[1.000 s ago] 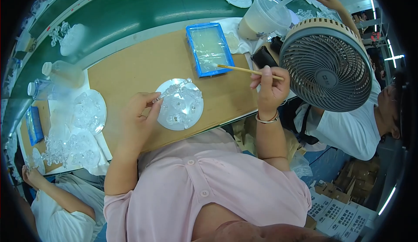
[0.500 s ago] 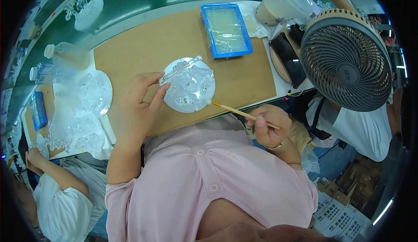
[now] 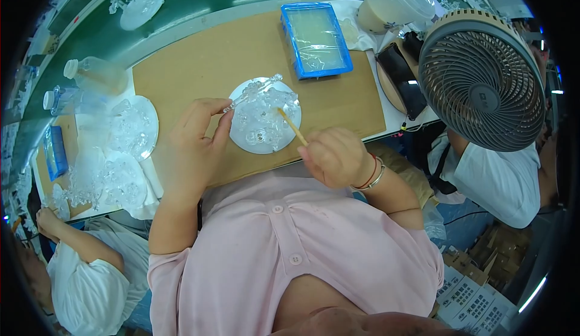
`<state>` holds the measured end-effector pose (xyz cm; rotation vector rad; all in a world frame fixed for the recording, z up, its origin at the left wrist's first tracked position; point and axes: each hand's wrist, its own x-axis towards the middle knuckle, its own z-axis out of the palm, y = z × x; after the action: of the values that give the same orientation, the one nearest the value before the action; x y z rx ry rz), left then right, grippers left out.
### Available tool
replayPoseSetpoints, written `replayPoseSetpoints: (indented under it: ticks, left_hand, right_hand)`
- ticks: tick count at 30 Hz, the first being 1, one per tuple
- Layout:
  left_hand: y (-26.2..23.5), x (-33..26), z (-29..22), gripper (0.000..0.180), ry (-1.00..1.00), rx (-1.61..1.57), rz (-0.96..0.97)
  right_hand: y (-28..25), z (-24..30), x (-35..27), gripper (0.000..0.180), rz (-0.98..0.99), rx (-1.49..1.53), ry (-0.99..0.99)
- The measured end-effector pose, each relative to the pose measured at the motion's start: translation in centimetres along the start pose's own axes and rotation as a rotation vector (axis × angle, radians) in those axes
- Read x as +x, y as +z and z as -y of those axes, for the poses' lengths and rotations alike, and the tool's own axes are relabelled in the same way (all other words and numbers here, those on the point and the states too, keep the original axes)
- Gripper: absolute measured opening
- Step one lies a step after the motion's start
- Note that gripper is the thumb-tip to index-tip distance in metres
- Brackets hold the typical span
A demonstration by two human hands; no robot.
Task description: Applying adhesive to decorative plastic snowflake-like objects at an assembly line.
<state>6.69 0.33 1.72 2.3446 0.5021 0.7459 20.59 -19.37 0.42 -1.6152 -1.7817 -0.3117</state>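
Note:
A round white disc [image 3: 251,145] lies on the brown board [image 3: 187,73] in front of me, with a clear, glassy ornament [image 3: 261,113] of several small parts on it. My left hand [image 3: 204,132] pinches the left end of a clear rod-like piece at the ornament's upper left edge. In my right hand [image 3: 336,158] is a thin wooden paintbrush [image 3: 294,127], slanting up to the left. Its yellowish tip is over the right part of the ornament; whether it touches I cannot tell.
A blue-rimmed tray under clear film [image 3: 318,41] stands behind the disc. To the right are a lidded plastic cup [image 3: 396,3], a dark case [image 3: 401,82] and a grey fan [image 3: 481,82]. Two bottles [image 3: 96,75] and more clear ornaments [image 3: 134,129] sit at left. A co-worker's hand [image 3: 49,222] is far left.
My right hand has moved left and inward, bringing the brush tip from the disc's lower right edge up over the ornament. My left hand keeps its pinch.

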Motion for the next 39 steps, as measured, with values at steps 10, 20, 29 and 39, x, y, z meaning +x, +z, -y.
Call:
replayPoseSetpoints:
  ticks: [10, 20, 29, 39]
  left_hand:
    - [0.5, -0.3, 0.7, 0.010, 0.057, 0.081, -0.006]
    - [0.6, -0.2, 0.8, 0.010, 0.078, 0.030, 0.051]
    - [0.3, 0.5, 0.6, 0.012, 0.058, 0.010, 0.107]
    - [0.2, 0.7, 0.0, 0.013, 0.073, 0.071, 0.176]
  right_hand:
    - [-0.2, -0.9, 0.2, 0.012, -0.030, 0.255, 0.228]
    - [0.9, -1.0, 1.2, 0.015, 0.065, 0.317, 0.059]
    - [0.7, -1.1, 4.3, 0.017, 0.150, 0.243, 0.040]
    - [-0.1, -2.1, 7.5, 0.016, 0.317, 0.280, 0.108]
